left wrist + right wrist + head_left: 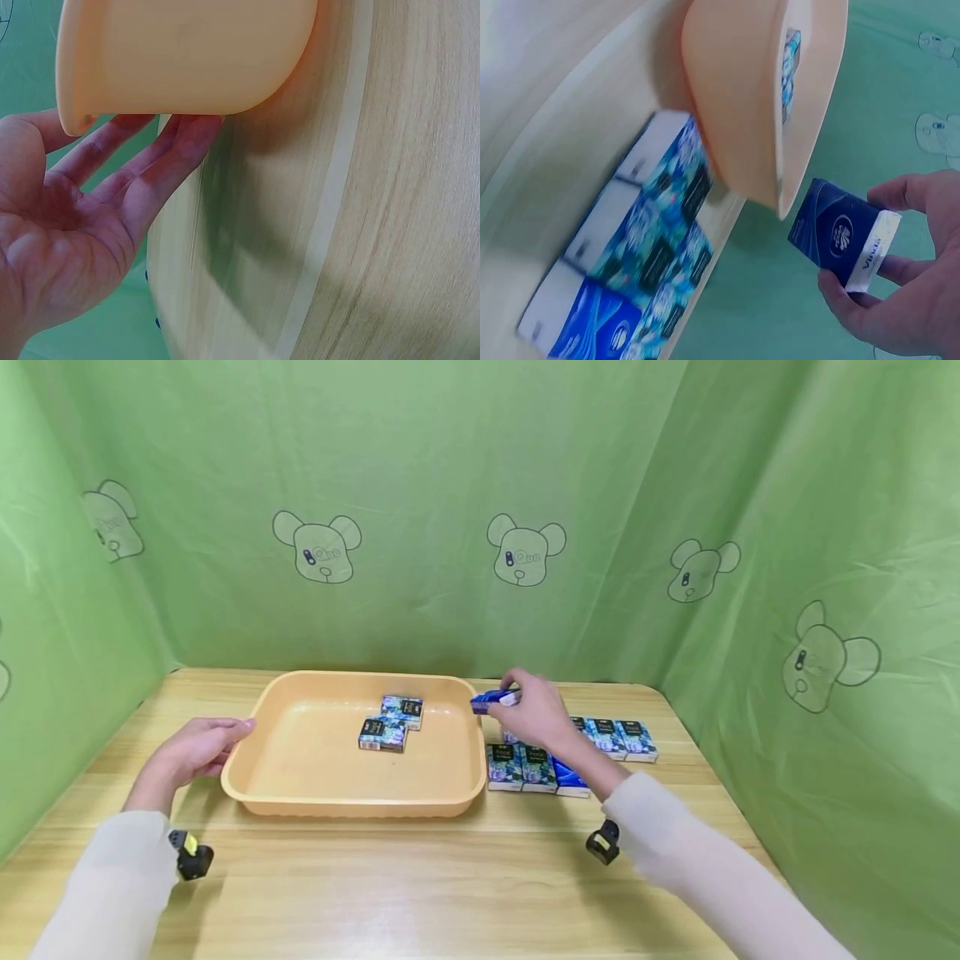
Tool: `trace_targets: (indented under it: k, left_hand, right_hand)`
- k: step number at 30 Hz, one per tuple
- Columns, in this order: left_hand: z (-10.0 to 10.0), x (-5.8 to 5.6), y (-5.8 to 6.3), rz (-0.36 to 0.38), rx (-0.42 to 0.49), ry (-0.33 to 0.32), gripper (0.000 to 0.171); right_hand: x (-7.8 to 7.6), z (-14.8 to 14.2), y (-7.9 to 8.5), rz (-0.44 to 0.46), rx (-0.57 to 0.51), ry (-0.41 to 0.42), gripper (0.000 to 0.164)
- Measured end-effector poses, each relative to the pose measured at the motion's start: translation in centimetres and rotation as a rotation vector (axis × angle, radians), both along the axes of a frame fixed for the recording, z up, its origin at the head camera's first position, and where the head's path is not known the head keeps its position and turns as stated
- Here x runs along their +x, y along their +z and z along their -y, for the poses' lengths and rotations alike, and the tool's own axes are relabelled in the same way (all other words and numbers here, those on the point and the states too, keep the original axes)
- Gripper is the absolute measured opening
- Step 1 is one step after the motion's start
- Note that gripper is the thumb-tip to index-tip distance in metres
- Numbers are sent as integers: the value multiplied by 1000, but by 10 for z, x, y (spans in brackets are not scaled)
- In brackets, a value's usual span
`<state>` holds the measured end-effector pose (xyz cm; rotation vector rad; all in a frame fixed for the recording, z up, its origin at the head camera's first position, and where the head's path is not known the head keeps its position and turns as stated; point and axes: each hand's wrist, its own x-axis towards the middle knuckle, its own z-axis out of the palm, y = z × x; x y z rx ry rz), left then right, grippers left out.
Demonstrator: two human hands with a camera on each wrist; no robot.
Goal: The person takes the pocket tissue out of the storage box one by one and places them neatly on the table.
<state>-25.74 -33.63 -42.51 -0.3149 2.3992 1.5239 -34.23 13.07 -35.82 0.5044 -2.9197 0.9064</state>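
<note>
My right hand [534, 710] pinches a dark blue Vinda tissue pack [840, 236] between thumb and fingers, just above the right rim of a peach plastic tray [315, 808]. At the tray's left side, my left hand [197, 750] holds the edge, thumb at the rim and fingertips against the outer wall [202, 82]. Inside the tray lie two floral tissue packs, one in front [382, 733] and one behind [402, 710], close together. Right of the tray, more floral packs [538, 768] lie in rows, with a blue pack [572, 779] at the front; my right forearm hides some of them.
The tray and packs rest on a light wooden table [360, 893]. Green curtains [420, 460] with printed bear heads hang behind and along both sides. A small black device is at each wrist, left [192, 855] and right [603, 842].
</note>
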Motion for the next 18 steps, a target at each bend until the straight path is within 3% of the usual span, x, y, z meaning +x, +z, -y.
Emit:
trace_targets:
  k: [18]
  left_hand:
    - [2, -3, -3, -1, 0, -1, 75]
  right_hand:
    - [-11, -75, -4, -43, 94, -130, 41]
